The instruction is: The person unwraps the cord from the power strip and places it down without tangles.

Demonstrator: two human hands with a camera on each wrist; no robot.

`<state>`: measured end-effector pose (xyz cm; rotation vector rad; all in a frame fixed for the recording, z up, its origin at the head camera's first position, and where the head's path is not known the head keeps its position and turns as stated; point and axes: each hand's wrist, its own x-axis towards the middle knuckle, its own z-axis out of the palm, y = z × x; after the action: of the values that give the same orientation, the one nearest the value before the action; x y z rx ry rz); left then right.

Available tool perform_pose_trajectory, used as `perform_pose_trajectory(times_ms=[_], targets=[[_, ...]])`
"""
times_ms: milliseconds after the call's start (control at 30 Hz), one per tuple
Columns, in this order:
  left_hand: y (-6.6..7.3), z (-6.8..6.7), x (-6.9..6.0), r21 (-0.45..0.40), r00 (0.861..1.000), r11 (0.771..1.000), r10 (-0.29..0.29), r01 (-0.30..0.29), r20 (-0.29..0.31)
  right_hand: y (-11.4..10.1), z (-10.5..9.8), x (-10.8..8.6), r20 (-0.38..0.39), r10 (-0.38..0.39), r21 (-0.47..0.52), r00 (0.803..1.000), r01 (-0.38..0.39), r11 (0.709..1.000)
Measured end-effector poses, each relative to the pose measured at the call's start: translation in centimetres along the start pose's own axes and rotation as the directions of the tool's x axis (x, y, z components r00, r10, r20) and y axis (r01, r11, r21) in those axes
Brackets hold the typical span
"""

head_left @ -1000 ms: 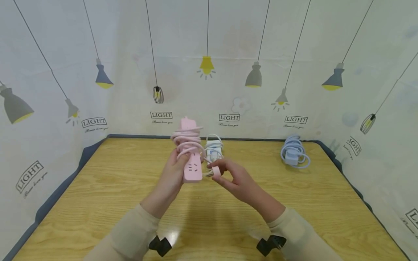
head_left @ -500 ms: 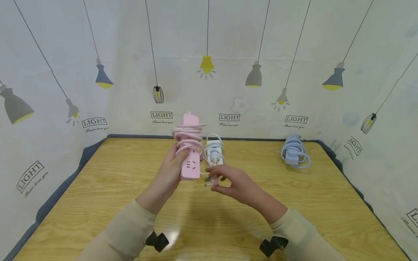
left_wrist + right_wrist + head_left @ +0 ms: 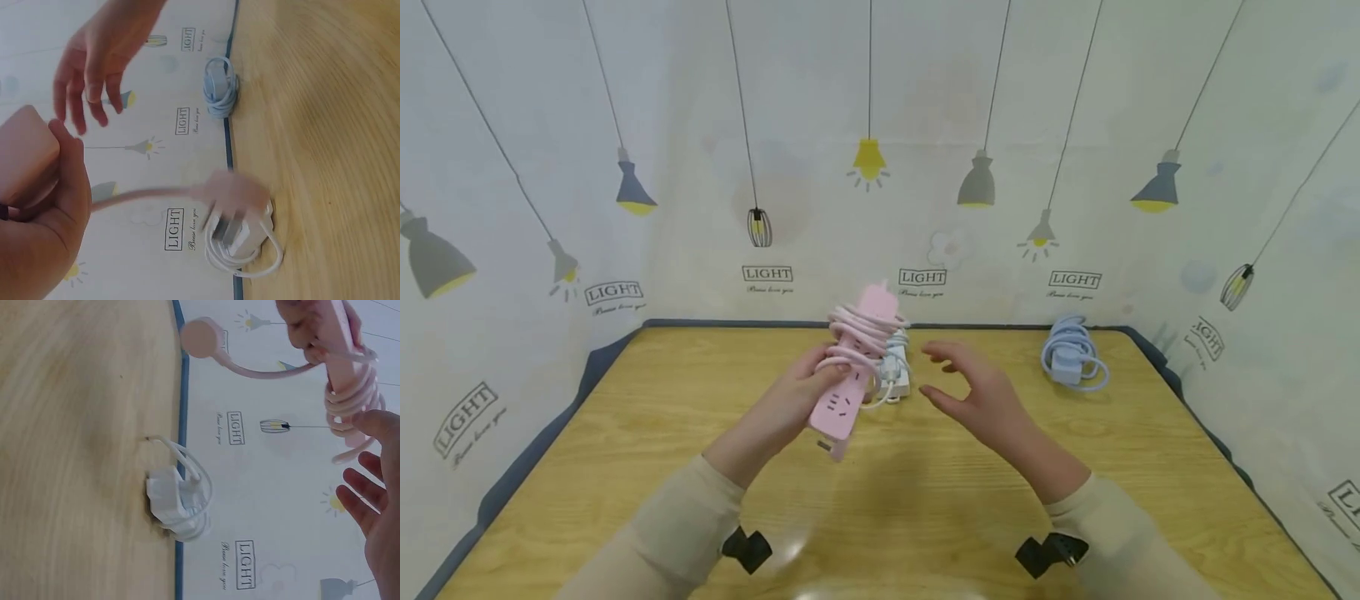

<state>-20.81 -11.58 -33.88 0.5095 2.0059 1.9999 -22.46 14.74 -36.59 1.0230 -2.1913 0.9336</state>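
Note:
A pink power strip (image 3: 835, 404) with its pink cord wound round it is gripped by the left hand (image 3: 782, 408) above the table. Its plug (image 3: 837, 450) hangs below the strip's near end; in the left wrist view the plug (image 3: 240, 194) dangles blurred on a length of cord, and in the right wrist view the plug (image 3: 201, 337) shows its round pink back. To the right of the strip, the right hand (image 3: 992, 408) holds nothing, its fingers spread and slightly bent. In the right wrist view that hand (image 3: 381, 494) is beside the wound cord (image 3: 350, 403).
Behind the pink strip, a white power strip (image 3: 895, 383) with a coiled white cord lies near the table's back edge. Further right at the back lies a coiled blue cord (image 3: 1067, 354) with its plug. A lamp-patterned cloth (image 3: 820, 167) stands round the table (image 3: 647, 467).
The right hand has let go of the pink plug and moved right. The plug now hangs under the strip, which the left hand has tilted, its far end leaning right.

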Motion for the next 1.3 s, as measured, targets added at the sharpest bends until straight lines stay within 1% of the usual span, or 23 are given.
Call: perform_pose_trajectory(times_ms=[100,167,233,300,400,467,533,600,667,733,833,933,1000,1100,1167,1233,1300], targets=[[-0.1,-0.3,-0.1,0.045,0.998,0.999,-0.022,0.019,0.067,0.2,-0.9,0.5,-0.001,0.031,0.043,1.000,-0.031,0.999],[-0.3,-0.5,-0.2,0.069,0.992,0.997,-0.029,0.021,0.120,0.2,-1.4,0.7,0.026,0.043,0.070,0.999,-0.044,0.997],[-0.4,-0.7,-0.3,0.092,0.984,0.996,-0.039,0.023,0.173,0.3,-1.9,0.9,0.068,0.045,0.085,0.997,-0.051,0.995],[-0.4,-0.8,-0.4,0.134,0.973,0.991,-0.048,0.018,0.224,0.3,-2.3,1.1,0.121,0.051,0.094,0.991,-0.062,0.994],[-0.4,-0.9,-0.6,0.183,0.952,0.983,-0.072,0.017,0.299,0.5,-2.9,1.3,0.201,0.064,0.117,0.977,-0.089,0.989],[-0.3,-1.0,-0.8,0.203,0.939,0.979,-0.080,0.011,0.334,0.5,-3.3,1.4,0.229,0.063,0.111,0.971,-0.090,0.990],[-0.3,-1.0,-0.9,0.199,0.929,0.980,-0.079,0.006,0.363,0.6,-3.6,1.5,0.237,0.042,0.088,0.971,-0.064,0.994],[-0.3,-1.1,-1.0,0.203,0.923,0.979,-0.074,-0.005,0.378,0.6,-3.9,1.6,0.238,0.015,0.067,0.971,-0.032,0.997],[-0.3,-1.1,-1.0,0.216,0.918,0.976,-0.071,-0.016,0.390,0.6,-4.2,1.8,0.249,-0.001,0.072,0.969,-0.018,0.997],[-0.3,-1.1,-1.0,0.238,0.914,0.971,-0.076,-0.023,0.398,0.6,-4.4,2.0,0.269,-0.008,0.108,0.963,-0.022,0.994],[-0.3,-1.0,-0.8,0.265,0.905,0.962,-0.062,-0.058,0.422,0.6,-4.6,2.2,0.297,-0.002,0.155,0.955,-0.046,0.987],[-0.3,-0.9,-0.6,0.289,0.893,0.954,-0.062,-0.078,0.446,0.6,-4.6,2.3,0.315,0.004,0.142,0.949,-0.051,0.989],[-0.2,-0.8,-0.5,0.286,0.880,0.955,-0.065,-0.082,0.471,0.6,-4.6,2.4,0.334,0.031,0.114,0.942,-0.073,0.991],[-0.1,-0.8,-0.2,0.281,0.863,0.957,-0.080,-0.074,0.499,0.6,-4.6,2.4,0.383,0.064,0.082,0.921,-0.103,0.991],[-0.1,-0.8,0.0,0.291,0.854,0.953,-0.083,-0.083,0.514,0.7,-4.5,2.4,0.422,0.068,0.080,0.904,-0.112,0.991],[-0.2,-0.9,0.3,0.325,0.854,0.940,-0.085,-0.102,0.513,0.8,-4.5,2.4,0.462,0.062,0.089,0.885,-0.115,0.989],[-0.2,-1.1,0.6,0.364,0.859,0.924,-0.089,-0.119,0.505,0.8,-4.5,2.3,0.494,0.075,0.086,0.866,-0.135,0.987]])
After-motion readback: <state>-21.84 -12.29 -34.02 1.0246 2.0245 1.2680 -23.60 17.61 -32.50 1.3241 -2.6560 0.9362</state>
